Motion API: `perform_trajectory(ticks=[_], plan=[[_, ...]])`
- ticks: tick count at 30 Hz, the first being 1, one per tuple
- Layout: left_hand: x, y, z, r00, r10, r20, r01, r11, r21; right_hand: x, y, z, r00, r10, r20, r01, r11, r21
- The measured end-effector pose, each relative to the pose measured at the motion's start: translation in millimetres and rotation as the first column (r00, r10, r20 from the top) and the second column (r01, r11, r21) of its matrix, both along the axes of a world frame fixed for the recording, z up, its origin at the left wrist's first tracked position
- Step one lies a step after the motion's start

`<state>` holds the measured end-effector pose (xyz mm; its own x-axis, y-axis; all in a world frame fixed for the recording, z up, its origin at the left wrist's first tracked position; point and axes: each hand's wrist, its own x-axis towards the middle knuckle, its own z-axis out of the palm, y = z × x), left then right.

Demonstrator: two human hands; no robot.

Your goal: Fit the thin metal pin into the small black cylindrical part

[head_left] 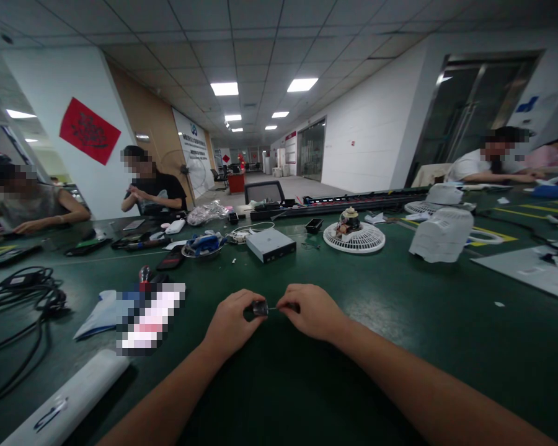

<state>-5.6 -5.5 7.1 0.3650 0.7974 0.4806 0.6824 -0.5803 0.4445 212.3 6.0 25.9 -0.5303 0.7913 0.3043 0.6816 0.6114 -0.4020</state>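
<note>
- Left hand (235,322): fingers curled shut, thumb and forefinger pinching a small dark part (260,308) at its left end. Grip closed on it.
- Right hand (307,313): fingertips pinched together on the far end of a thin shaft (273,308) that sticks out of the part. Closed grip; whatever else sits inside the fingers is hidden.
- Position: part is held just above the green table mat (400,347), centre-front of the person, between the two hands. Can't tell if it touches the mat.
- Key relation: long axis of part + shaft runs approx. left-right, near level, bridging the gap between the hands. Dark body lies toward the left hand, shaft points to the right hand. Left hand is nearer the body; right hand touches the shaft only, as far as visible.
- Part is too small to identify; dark, stubby, slightly glossy.
- Surroundings, well apart behind the hands: grey box (270,244), white fan grille (354,238) with a motor (348,220) sitting on it, white fan housing (441,234) to its right.
- Left side: black cables (18,297); long white piece (69,396) near the table edge.
- Others present: seated person in black shirt (155,189) and another at far left (28,204); one at far right (488,164). Their hands are nowhere near the part.
</note>
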Motion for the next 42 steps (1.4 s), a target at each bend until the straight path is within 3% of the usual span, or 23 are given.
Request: perform_trajectory(ticks=[11, 16, 20, 23, 26, 29, 33, 37, 42], plan=[[2.6, -2.8, 2.1, 0.998, -0.033, -0.060, 0.032, 0.999, -0.024, -3.6, 2.2, -2.5, 0.997, -0.012, -0.081, -0.001, 0.987, -0.159], [4.5, -2.9, 2.1, 0.998, 0.036, -0.052, -0.035, 0.999, 0.004, -1.3, 1.1, 4.1, 0.983, -0.184, 0.000, 0.183, 0.979, -0.085], [2.5, -1.0, 0.8, 0.990, 0.137, -0.038, -0.138, 0.990, -0.015, 4.1, 3.6, 4.1, 0.967, -0.228, 0.117, 0.246, 0.953, -0.175], [-0.1, 0.8, 0.1, 0.986, 0.160, -0.040, -0.162, 0.986, -0.049, 7.3, 5.9, 1.6, 0.977, -0.158, 0.141, 0.193, 0.939, -0.285], [-1.1, 2.1, -0.8, 0.986, 0.159, -0.040, -0.162, 0.984, -0.072, 6.2, 6.6, -0.4, 0.991, -0.121, 0.059, 0.133, 0.938, -0.321], [0.1, 1.5, -1.5, 0.991, 0.128, -0.023, -0.130, 0.988, -0.085, 2.0, 5.4, -1.1, 0.988, -0.127, -0.092, 0.098, 0.956, -0.278], [3.2, -2.0, -0.1, 0.999, 0.053, -0.005, -0.053, 0.994, -0.091, -3.0, 3.1, -1.3, 0.969, -0.023, -0.245, -0.037, 0.971, -0.236], [4.9, -5.2, 1.5, 1.000, -0.017, -0.026, 0.015, 0.998, -0.063, -5.0, 1.6, -3.3, 0.956, 0.062, -0.288, -0.114, 0.979, -0.167], [3.5, -6.3, 0.1, 0.995, -0.075, -0.061, 0.072, 0.996, -0.046, -6.4, 1.2, -4.7, 0.939, 0.045, -0.340, -0.094, 0.987, -0.127]])
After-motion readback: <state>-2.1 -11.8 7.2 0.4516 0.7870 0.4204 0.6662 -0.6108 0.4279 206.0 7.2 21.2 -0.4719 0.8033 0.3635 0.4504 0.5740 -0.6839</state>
